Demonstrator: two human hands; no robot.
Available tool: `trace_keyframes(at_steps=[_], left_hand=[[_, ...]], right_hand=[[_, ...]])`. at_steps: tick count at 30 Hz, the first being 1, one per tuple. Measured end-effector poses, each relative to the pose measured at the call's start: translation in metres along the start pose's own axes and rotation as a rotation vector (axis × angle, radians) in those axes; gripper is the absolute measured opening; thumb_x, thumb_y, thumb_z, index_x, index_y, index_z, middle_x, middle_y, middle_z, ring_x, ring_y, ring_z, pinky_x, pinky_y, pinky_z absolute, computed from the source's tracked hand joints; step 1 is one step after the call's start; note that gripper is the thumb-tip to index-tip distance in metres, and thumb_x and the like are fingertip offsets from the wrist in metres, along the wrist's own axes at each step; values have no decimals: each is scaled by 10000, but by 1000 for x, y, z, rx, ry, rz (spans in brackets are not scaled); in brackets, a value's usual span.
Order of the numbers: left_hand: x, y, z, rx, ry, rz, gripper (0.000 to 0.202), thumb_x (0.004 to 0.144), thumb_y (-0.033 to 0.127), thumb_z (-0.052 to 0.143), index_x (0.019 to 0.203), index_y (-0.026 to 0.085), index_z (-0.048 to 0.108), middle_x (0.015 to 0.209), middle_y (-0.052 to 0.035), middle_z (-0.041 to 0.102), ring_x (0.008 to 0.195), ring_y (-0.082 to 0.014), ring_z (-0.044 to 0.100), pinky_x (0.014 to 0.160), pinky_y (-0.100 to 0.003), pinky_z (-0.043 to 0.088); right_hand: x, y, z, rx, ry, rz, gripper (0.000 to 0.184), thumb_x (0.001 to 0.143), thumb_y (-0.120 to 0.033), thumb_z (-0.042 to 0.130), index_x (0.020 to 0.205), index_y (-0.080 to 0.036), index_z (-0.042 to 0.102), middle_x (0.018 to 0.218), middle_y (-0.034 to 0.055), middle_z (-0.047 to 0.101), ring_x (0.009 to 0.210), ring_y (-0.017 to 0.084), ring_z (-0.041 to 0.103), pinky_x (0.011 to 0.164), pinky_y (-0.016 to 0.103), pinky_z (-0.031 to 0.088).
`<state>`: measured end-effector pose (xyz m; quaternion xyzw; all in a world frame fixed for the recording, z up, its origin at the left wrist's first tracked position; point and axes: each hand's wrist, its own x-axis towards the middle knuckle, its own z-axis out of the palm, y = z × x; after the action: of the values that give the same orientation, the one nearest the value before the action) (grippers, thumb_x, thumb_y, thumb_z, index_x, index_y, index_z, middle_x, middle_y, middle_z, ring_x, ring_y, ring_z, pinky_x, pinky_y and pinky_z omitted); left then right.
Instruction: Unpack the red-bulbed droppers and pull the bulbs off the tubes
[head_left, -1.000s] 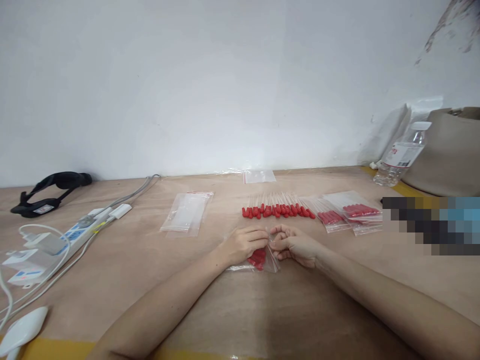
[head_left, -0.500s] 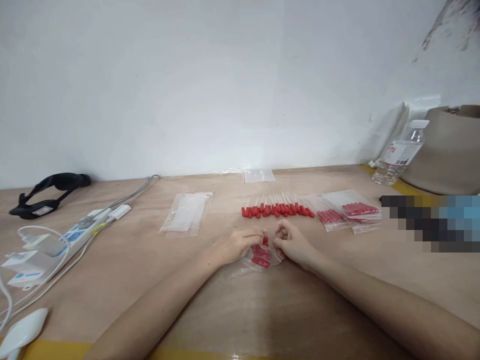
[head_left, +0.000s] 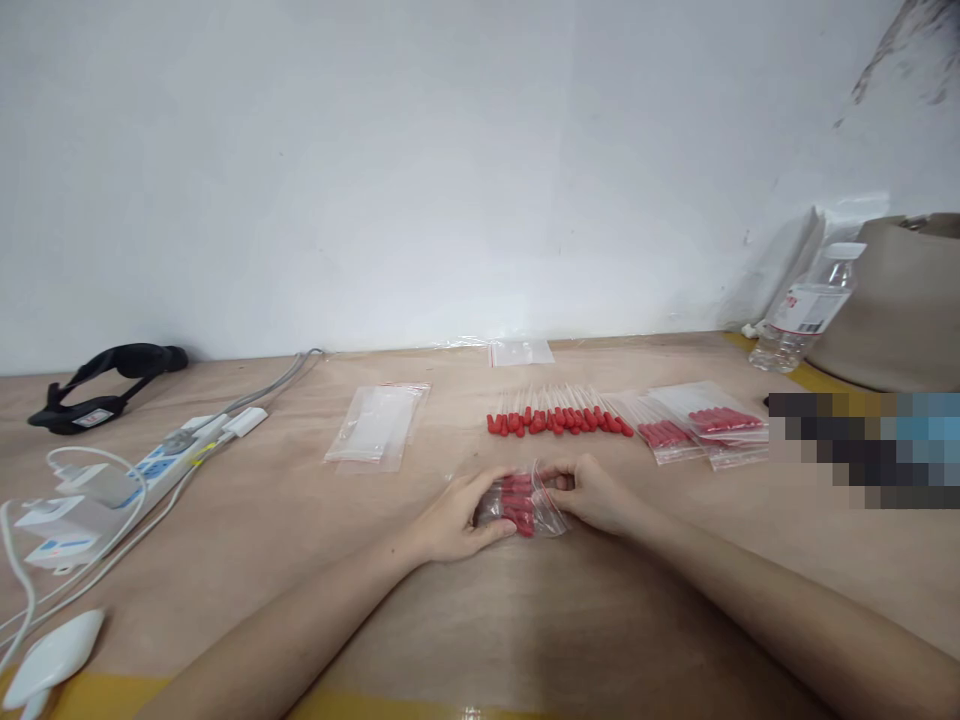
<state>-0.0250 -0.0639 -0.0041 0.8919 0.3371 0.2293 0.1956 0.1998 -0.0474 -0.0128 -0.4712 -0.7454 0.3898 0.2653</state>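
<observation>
A clear zip bag [head_left: 553,520] with several red-tipped sticks [head_left: 517,505] inside lies between my hands near the middle of the table. My left hand [head_left: 461,515] grips the bag from the left, fingers along its far side and thumb on the near side. At the bag's right, open end, the fingers of my right hand [head_left: 589,492] pinch its edge. Just beyond my hands is a row of loose red-tipped sticks [head_left: 559,420], pale shafts pointing away. What the tips are made of I cannot tell.
Filled zip bags [head_left: 720,420] lie at the right, flat zip bags [head_left: 379,425] at the left, and another bag [head_left: 521,352] by the wall. A power strip [head_left: 161,465] with cables and a black headset strap [head_left: 109,385] sit far left. A plastic bottle [head_left: 810,305] leans at the back right.
My left hand has spread around the bag, its thumb now on the near side. My right hand has closed in on the bag's right edge. The sticks inside lie more evenly.
</observation>
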Motion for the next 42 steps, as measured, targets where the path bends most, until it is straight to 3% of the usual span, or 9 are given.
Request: trace_keyframes(at_steps=[3, 8, 11, 15, 22, 29, 35, 42], left_hand=[[5, -4, 0, -11, 1, 22, 496, 800, 362, 552, 1242, 216, 383, 1207, -87, 521, 1084, -215, 495, 913, -368, 394], [10, -9, -1, -54, 24, 24, 457, 785, 385, 576, 1193, 220, 451, 1128, -63, 575, 1013, -192, 539, 862, -322, 423], [10, -10, 0, -65, 34, 27, 442, 790, 384, 571, 1186, 220, 461, 1124, -61, 575, 1006, -189, 539, 855, -314, 425], [10, -8, 1, -14, 80, 33, 432, 781, 396, 575, 1160, 210, 486, 1073, -68, 580, 986, -198, 526, 858, -331, 413], [10, -6, 1, 10, 63, -51, 430, 795, 423, 542, 1157, 198, 485, 1001, -67, 573, 886, -188, 536, 780, -308, 433], [10, -8, 0, -20, 37, -36, 451, 774, 416, 576, 1155, 195, 481, 1019, -68, 561, 911, -190, 528, 789, -304, 423], [9, -9, 1, -9, 52, -42, 399, 802, 365, 555, 1159, 200, 485, 1008, -61, 565, 894, -178, 529, 781, -294, 420], [8, -9, 2, -14, 52, -67, 406, 791, 376, 567, 1154, 211, 494, 1015, -54, 572, 902, -181, 534, 790, -296, 421]], right_hand=[[-2, -4, -2, -29, -41, -68, 244, 665, -388, 628, 794, -183, 652, 530, -58, 433, 496, 69, 352, 450, 189, 239], [-7, -16, 2, -88, -14, -214, 335, 591, -346, 705, 887, -209, 627, 799, 0, 584, 722, 149, 496, 620, 238, 364], [-8, -19, 5, -138, 27, -207, 319, 635, -351, 670, 918, -214, 613, 850, 27, 601, 755, 169, 513, 646, 265, 379], [-7, -17, 8, -246, 105, -211, 425, 536, -422, 730, 861, -186, 589, 893, 51, 578, 831, 205, 505, 707, 304, 385], [-6, -15, 15, -67, 72, -114, 272, 633, -289, 647, 877, -196, 573, 754, -5, 605, 662, 133, 533, 577, 236, 389], [-5, -13, 17, 57, 91, -134, 204, 695, -167, 528, 895, -192, 559, 746, -4, 600, 613, 105, 518, 561, 223, 405], [-7, -14, 17, 24, 79, -216, 241, 701, -242, 580, 938, -208, 556, 761, -8, 600, 629, 113, 511, 569, 235, 405], [-1, -11, 20, 175, 211, -93, 141, 702, -258, 572, 820, -181, 574, 642, -20, 567, 533, 89, 483, 488, 219, 391]])
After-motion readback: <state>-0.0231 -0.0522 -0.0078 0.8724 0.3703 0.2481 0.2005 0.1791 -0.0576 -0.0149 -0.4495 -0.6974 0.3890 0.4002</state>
